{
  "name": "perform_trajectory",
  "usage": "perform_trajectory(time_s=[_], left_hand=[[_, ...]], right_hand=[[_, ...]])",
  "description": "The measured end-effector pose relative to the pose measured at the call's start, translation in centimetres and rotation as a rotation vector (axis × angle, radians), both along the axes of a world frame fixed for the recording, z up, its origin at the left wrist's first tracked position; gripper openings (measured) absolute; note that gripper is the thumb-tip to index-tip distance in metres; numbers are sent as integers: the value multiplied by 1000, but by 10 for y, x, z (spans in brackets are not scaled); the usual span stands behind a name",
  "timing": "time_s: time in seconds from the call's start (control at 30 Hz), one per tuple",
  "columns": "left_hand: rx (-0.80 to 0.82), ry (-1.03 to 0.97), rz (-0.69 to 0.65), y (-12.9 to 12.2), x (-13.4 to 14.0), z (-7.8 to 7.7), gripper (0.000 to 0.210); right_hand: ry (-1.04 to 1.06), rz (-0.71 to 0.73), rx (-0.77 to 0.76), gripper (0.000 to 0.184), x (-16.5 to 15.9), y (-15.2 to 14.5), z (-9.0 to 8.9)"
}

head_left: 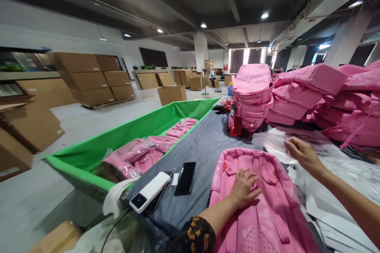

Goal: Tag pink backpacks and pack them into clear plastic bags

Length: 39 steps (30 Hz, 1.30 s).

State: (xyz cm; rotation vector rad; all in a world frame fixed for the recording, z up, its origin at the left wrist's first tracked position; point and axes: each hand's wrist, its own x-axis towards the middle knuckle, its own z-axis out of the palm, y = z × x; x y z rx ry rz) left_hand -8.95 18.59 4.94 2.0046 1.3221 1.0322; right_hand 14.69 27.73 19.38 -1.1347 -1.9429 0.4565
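A pink backpack (267,213) lies with its straps and padded back panel facing up. My left hand (246,187) rests on that panel between the straps, fingers spread and slightly bent, gripping nothing. Just beyond the backpack, my right hand (303,154) is raised with thumb and fingers pinched together. Its fingertips are over clear plastic bags (267,139); whether they hold the film or something thin, I cannot make out. More clear and white bags (341,205) are spread below my right forearm.
Stacked pink backpacks (252,83) stand at the table's back and right. Two phones lie left: a black one (185,178) and, beside it, a white device (151,192). A green bin (77,166) holds bagged pink backpacks. Cardboard boxes (86,75) and a distant person (212,77) are beyond.
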Motion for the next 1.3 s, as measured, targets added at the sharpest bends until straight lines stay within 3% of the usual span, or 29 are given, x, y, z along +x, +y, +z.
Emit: perform_trajectory(time_s=[0.13,0.23,0.33,0.47,0.53,0.63,0.73,0.87,0.93,1.03,1.1,1.2,1.3], left_hand=[[-121,-622,29,-24,22,26,52],[-225,-1024,187,-47,27,34,59],[-298,-1102,341,-62,19,26,66],[-293,-1114,434,-67,1,8,60],[-249,-1087,490,-67,-7,5,53],[-201,-1019,560,-68,-17,3,44],[-195,-916,597,-74,-28,1,35],[-225,-693,608,-93,-46,8,24],[-153,-422,591,-104,-48,19,12],[88,148,560,-111,-35,41,71],[194,350,552,-104,-26,53,87],[176,363,636,-85,-29,61,53],[202,282,801,-72,-55,56,35]], right_hand=[[67,210,-92,60,-51,-75,-27],[64,252,-75,58,-76,-107,-55],[27,232,-63,56,-93,-119,-79],[-68,287,-135,58,-110,-122,-101],[-70,244,-146,59,-117,-119,-106],[1,68,-169,57,-117,-101,-102],[50,-103,-171,47,-106,-69,-84],[53,-306,-51,33,-87,-37,-53],[16,-304,19,30,-88,-39,-44],[-65,-186,82,32,-106,-64,-45],[-139,-90,118,36,-118,-86,-50],[-343,21,272,36,-116,-111,-60],[-538,7,457,31,-82,-120,-73]])
